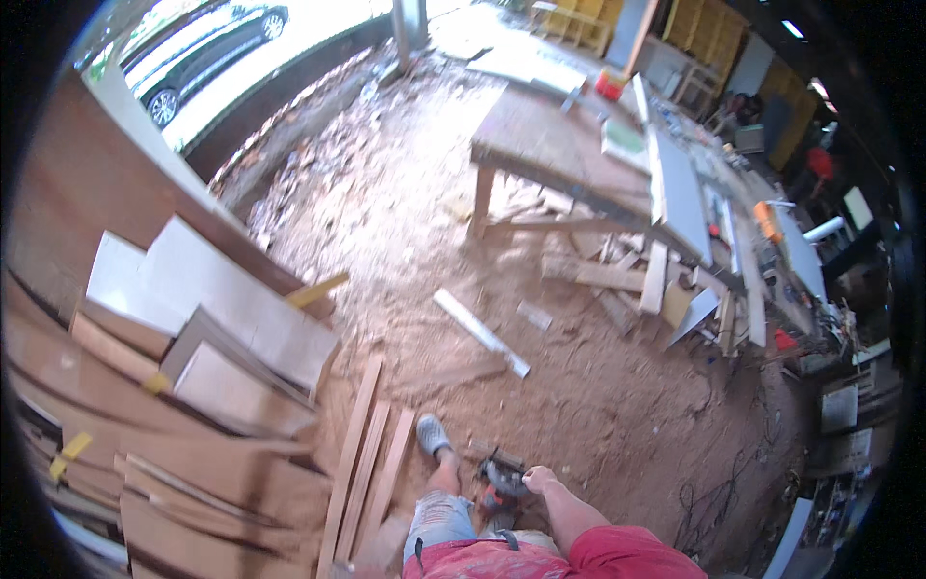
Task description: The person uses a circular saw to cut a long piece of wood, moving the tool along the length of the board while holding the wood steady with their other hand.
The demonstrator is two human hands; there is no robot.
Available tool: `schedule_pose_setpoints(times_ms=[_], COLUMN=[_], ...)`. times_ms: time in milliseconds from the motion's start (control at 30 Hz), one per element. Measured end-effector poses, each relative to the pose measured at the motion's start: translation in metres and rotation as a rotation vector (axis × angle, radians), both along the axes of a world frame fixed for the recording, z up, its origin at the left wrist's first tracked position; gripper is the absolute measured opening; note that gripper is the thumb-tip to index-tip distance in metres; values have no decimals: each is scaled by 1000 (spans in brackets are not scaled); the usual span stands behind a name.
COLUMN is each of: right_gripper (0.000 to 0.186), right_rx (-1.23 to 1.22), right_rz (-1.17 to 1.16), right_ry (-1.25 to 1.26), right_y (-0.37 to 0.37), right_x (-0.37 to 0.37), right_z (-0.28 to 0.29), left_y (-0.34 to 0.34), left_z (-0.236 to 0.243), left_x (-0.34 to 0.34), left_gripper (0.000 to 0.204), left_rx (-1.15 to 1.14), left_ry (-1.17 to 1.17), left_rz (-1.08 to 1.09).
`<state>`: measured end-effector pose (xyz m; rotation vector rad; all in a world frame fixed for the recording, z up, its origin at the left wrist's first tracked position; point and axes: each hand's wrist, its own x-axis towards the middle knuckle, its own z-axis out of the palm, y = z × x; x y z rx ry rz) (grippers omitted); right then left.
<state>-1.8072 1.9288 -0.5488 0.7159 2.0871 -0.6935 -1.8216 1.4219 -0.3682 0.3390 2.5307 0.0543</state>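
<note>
My right hand (538,480) is closed on the handle of a dark power tool (502,475) with an orange part, which looks like a saw and hangs low beside my legs. My left hand is not visible. My left foot, in a grey clog (432,433), stands on the dirt floor (637,405) beside long narrow boards (376,454) lying to the left. A white strip of board (479,331) lies a little farther forward.
Sheet offcuts (222,299) lean along the left wall. Ahead-right stands a wooden workbench (550,145) with panels and tools, scrap wood (612,275) beneath it. Cables (723,502) lie on the right. A person in red (818,166) is far right, a car (212,53) outside.
</note>
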Motion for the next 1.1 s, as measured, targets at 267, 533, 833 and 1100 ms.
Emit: schedule_pose_setpoints(times_ms=[267, 533, 833, 1100], right_gripper=[43, 40, 39, 40], right_rx=[83, 67, 51, 40], right_rz=[38, 41, 174, -41], right_ry=[64, 301, 173, 194], right_y=[28, -10, -14, -3], right_x=[-171, -238, -142, 5], right_z=[79, 106, 108, 110], left_y=[32, 33, 20, -34], left_z=[27, 32, 26, 27], left_x=[-198, -246, -193, -16], left_gripper=[47, 46, 46, 45], left_rx=[144, 190, 188, 56], left_ry=[100, 95, 137, 114], left_rz=[-41, -55, 30, 196])
